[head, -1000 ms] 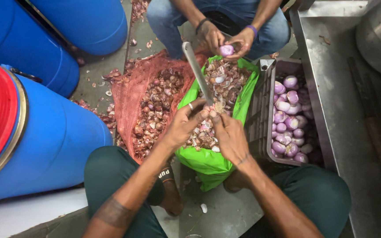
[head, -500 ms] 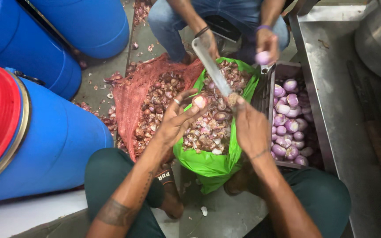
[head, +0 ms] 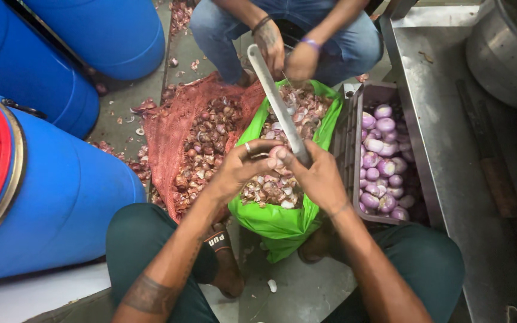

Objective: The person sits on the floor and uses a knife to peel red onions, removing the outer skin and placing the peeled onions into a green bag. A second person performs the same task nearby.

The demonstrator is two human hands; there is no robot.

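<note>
My left hand, a ring on one finger, pinches a small purple onion over a green bag full of onion peels. My right hand is closed around the handle of a long steel knife. Its blade points up and away, and the hand's thumb rests against the onion. Both hands meet above the bag's middle. A dark plastic crate of peeled purple onions stands just right of the bag. Left of the bag lies a red mesh sack of unpeeled onions.
Another person squats opposite, both hands together above the bag's far end. Blue drums stand at the left and upper left, one with a red lid. A steel surface and a big metal pot are at the right. Peels litter the floor.
My right hand swung out toward the crate with the knife, then came back to meet my left hand on an onion. The other person's raised hand has dropped to the bag.
</note>
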